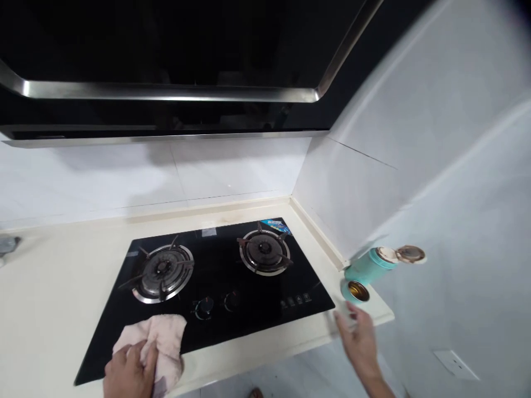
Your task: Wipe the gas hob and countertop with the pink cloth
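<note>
My left hand (130, 371) presses a pale pink cloth (168, 336) onto the front left corner of a black glass gas hob (222, 260), its fingers curled into the fabric. Part of the cloth hangs over the hob's front edge. Just in front of a small teal cup (347, 291), my right hand (359, 341) is held with thumb and fingers apart and nothing in it. The cup has a metallic, golden-looking inside. Behind it a teal flask (367, 268) stands against the right wall, its lid (410, 254) flipped open.
Two burners with pan supports, the left burner (164, 271) and the right burner (265, 249), rise from the hob. Control knobs (204, 307) sit near its front. A black range hood (174, 119) overhangs the cream counter (50, 298). A grey object (8, 243) lies far left.
</note>
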`<state>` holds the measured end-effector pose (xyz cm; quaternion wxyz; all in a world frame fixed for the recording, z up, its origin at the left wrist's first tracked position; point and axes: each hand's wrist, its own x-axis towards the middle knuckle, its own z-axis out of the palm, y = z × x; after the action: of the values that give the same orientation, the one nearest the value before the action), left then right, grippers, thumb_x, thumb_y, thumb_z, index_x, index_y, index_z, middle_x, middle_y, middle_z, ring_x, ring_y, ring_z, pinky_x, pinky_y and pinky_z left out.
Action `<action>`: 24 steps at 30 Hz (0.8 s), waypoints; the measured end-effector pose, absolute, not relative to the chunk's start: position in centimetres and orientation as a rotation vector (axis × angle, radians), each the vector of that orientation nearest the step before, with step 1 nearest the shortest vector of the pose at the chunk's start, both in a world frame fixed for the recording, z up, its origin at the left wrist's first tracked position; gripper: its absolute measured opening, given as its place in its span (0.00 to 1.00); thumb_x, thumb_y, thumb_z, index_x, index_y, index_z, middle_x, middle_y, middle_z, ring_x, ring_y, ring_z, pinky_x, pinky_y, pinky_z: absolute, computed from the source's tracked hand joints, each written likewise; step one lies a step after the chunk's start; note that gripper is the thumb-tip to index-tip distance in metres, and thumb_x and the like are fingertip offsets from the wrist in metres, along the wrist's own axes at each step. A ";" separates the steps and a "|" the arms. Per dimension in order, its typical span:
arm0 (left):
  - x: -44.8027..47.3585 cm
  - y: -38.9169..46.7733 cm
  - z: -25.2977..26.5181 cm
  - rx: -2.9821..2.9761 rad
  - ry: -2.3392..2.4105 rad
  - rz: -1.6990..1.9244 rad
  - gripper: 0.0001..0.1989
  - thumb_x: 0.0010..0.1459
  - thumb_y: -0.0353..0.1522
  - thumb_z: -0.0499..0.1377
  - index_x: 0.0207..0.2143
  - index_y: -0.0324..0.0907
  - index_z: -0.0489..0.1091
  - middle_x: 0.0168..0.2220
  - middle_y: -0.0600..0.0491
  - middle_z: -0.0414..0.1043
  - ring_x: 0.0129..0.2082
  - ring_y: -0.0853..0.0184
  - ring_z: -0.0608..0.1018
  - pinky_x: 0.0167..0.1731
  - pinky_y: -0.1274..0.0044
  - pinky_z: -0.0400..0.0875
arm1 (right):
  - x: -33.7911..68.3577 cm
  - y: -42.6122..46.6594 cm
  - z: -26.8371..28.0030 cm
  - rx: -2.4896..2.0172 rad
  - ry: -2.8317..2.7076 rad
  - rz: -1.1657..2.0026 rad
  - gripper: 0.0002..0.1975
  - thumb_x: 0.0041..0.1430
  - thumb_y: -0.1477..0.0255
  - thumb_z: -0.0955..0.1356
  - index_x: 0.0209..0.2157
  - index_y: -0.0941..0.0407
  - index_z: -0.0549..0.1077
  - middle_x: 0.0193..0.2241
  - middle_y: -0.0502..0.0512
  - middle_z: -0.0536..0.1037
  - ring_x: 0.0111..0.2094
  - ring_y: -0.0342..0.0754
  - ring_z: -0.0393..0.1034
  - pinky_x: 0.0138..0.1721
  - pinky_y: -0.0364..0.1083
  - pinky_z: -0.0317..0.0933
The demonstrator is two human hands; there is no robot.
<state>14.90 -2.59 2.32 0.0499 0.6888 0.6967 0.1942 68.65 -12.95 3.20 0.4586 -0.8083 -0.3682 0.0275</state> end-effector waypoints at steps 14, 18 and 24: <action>25.7 -5.5 2.8 1.272 1.307 0.730 0.35 0.56 0.55 0.56 0.59 0.44 0.69 0.54 0.44 0.74 0.57 0.56 0.75 0.58 0.66 0.69 | 42.4 -9.0 4.3 -1.765 -1.834 0.948 0.30 0.48 0.72 0.72 0.55 0.46 0.71 0.53 0.56 0.72 0.52 0.58 0.70 0.52 0.54 0.66; 20.1 -4.5 2.8 1.479 1.362 0.816 0.33 0.59 0.52 0.55 0.62 0.48 0.65 0.51 0.46 0.76 0.52 0.57 0.77 0.51 0.65 0.73 | 47.5 -10.9 5.2 -1.639 -1.573 0.747 0.18 0.53 0.76 0.63 0.45 0.49 0.75 0.41 0.53 0.74 0.43 0.51 0.72 0.45 0.49 0.69; 6.0 -1.2 1.3 2.073 1.899 0.879 0.21 0.59 0.47 0.53 0.45 0.45 0.76 0.45 0.42 0.77 0.46 0.52 0.77 0.51 0.59 0.70 | 58.8 -10.2 8.2 -1.787 -1.189 0.251 0.18 0.58 0.64 0.64 0.48 0.53 0.74 0.44 0.58 0.73 0.45 0.54 0.70 0.45 0.53 0.69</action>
<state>6.04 -1.22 1.30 0.0978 0.7004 0.6416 0.2971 58.76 -10.20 8.25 0.4710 -0.7294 -0.4853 0.1026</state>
